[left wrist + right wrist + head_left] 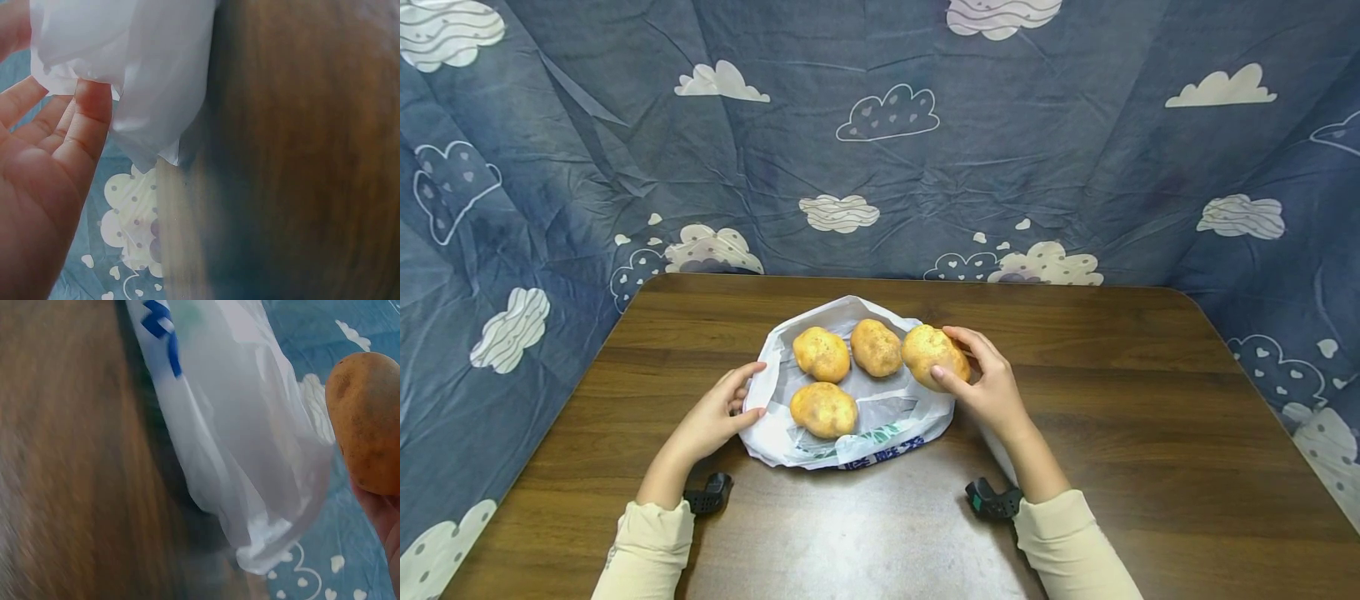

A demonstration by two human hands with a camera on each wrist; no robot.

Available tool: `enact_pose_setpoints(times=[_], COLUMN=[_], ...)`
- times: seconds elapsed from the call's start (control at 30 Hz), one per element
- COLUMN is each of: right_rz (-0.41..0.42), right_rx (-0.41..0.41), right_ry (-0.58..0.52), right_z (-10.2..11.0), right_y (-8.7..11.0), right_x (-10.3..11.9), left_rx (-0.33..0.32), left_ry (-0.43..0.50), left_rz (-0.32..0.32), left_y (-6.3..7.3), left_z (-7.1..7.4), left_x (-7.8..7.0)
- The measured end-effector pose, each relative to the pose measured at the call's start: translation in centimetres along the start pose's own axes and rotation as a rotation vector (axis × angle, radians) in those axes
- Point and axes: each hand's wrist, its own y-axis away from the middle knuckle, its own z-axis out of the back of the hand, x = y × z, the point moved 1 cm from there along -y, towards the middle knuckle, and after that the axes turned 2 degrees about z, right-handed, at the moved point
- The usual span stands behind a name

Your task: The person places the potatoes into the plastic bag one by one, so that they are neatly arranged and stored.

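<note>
A white plastic bag (pixel 880 412) lies with its mouth wide, three potatoes (pixel 823 410) inside it. At the bag's left rim, my left hand (pixel 718 417) grips the plastic between thumb and fingers; in the left wrist view its fingertips are partly tucked behind the white film (pixel 137 69). My right hand (pixel 992 387) holds another potato (pixel 934 357) above the bag's right rim, thumb in front and fingers behind. The right wrist view shows this held potato (pixel 369 422) beside the bag's outer side (pixel 250 425).
The bag rests on a brown wooden table (pixel 1112 417). Behind the table hangs a blue cloth (pixel 880 183) with cloud prints. Black wrist cameras sit at the left wrist (pixel 709 493) and right wrist (pixel 992 500).
</note>
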Motion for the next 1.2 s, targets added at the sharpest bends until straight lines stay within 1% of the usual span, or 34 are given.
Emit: enact_pose_setpoints(times=[0.23, 0.47, 0.73, 0.93, 1.2], right_rz=[0.027, 0.045, 0.039, 0.026, -0.023], right_rx=[0.065, 0.118, 0.163, 0.196, 0.283], right_ry=[-0.021, 0.0, 0.008, 0.024, 0.08], right_z=[-1.5, -3.2, -5.4, -6.0, -6.4], right_y=[0.1, 0.3, 1.1, 1.3, 1.6], right_x=[0.5, 0.5, -2.9, -3.4, -4.0], left_rx=[0.003, 0.004, 0.001, 0.003, -0.006], left_ry=[-0.008, -0.008, -0.03, -0.031, -0.028], left_rz=[0.005, 0.009, 0.005, 0.014, 0.022], left_y=[0.1, 0.0, -0.1, -0.1, 0.0], left_z=[0.1, 0.1, 0.1, 0.2, 0.1], left_x=[-0.1, -0.1, 0.2, 0.2, 0.2])
